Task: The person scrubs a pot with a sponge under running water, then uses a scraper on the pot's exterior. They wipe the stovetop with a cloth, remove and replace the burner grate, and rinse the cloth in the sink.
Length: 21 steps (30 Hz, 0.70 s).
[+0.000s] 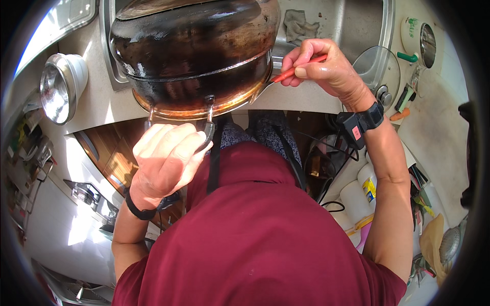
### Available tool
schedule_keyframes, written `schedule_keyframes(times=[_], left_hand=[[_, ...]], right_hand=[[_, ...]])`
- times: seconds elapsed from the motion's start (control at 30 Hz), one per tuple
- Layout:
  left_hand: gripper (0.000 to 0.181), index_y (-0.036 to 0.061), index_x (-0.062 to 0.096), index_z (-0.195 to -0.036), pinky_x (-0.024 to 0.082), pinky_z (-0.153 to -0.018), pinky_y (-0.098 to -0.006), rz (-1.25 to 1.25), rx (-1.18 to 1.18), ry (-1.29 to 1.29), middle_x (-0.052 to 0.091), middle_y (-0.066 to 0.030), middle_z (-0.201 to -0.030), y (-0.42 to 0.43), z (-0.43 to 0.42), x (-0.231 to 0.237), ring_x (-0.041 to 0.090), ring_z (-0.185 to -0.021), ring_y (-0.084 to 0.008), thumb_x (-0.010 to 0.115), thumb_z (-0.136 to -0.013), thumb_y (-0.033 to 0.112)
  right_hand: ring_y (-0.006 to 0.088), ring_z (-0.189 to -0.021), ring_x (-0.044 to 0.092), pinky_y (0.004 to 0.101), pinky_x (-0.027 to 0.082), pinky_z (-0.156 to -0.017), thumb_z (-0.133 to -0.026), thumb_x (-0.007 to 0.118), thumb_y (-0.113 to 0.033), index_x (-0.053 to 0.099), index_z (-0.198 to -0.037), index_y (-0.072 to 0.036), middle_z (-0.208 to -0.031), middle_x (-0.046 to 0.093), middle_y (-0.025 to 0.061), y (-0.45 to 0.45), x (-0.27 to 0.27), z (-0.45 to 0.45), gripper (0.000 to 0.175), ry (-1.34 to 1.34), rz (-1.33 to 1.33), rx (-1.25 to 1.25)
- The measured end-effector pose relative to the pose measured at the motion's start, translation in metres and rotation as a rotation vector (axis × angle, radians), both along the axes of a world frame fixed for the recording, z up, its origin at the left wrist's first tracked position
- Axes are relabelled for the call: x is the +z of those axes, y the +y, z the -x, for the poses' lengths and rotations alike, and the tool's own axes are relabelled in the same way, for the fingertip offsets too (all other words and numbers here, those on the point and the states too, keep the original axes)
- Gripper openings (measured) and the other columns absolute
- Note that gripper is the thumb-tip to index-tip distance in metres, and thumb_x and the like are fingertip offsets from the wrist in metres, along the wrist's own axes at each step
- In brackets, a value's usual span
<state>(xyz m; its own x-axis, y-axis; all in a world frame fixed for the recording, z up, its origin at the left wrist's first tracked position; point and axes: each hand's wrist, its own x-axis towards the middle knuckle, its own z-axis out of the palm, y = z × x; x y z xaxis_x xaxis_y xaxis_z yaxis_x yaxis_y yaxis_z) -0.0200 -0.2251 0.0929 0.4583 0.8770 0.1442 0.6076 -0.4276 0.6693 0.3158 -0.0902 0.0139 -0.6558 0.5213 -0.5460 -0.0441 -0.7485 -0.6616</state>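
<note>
A large metal pot [195, 49], its outside blackened and wet-looking, is tipped over the front edge of the sink with its rim towards me. My left hand [170, 157] grips the loop side handle [208, 132], which has dark grips on metal stems. In my right hand [316, 65] is a small red-handled tool [285, 74], pinched between thumb and fingers. Its thin metal blade lies against the brown-stained rim [233, 107] on the right. Whether it is a knife or a scraper, I cannot tell.
A grey cloth [298, 26] lies in the steel sink [354, 30]. Right of it are a glass lid [377, 70], a white mug [417, 40] and a green-handled peeler [405, 97]. Left on the counter stands a metal bowl [57, 90]. Cables [325, 141] hang below my right wrist.
</note>
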Motion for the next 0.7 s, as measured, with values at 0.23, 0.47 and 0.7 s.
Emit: schedule_keyframes(times=[0.23, 0.47, 0.7], left_hand=[[0.036, 0.0022, 0.07, -0.102, 0.056, -0.068, -0.0392, 0.016, -0.015, 0.013, 0.07, -0.0129, -0.095, 0.003, 0.002, 0.002, 0.069, -0.078, -0.031, 0.084, -0.069, 0.004], [0.035, 0.002, 0.069, -0.102, 0.057, -0.069, -0.0394, 0.01, -0.014, 0.016, 0.07, -0.0134, -0.095, 0.004, 0.0, 0.001, 0.069, -0.079, -0.0315, 0.083, -0.07, 0.003], [0.035, 0.0021, 0.069, -0.101, 0.056, -0.067, -0.0388, -0.005, 0.006, -0.014, 0.07, -0.0133, -0.093, 0.007, -0.005, -0.001, 0.069, -0.077, -0.0312, 0.085, -0.07, 0.004]], right_hand=[[0.0308, -0.09, 0.077, 0.0363, 0.065, -0.081, -0.088, 0.075, -0.001, 0.065, -0.084, -0.001, -0.103, 0.072, 0.0224, -0.008, -0.001, 0.005, 0.011, 0.042, 0.017, -0.057], [0.031, -0.09, 0.077, 0.0361, 0.065, -0.079, -0.089, 0.074, 0.001, 0.064, -0.085, -0.001, -0.103, 0.072, 0.023, -0.014, -0.001, 0.009, 0.01, 0.045, 0.008, -0.09], [0.0299, -0.091, 0.076, 0.0359, 0.064, -0.08, -0.09, 0.072, 0.003, 0.063, -0.084, 0.0, -0.102, 0.072, 0.0222, -0.03, 0.006, 0.021, 0.011, 0.093, 0.009, -0.144]])
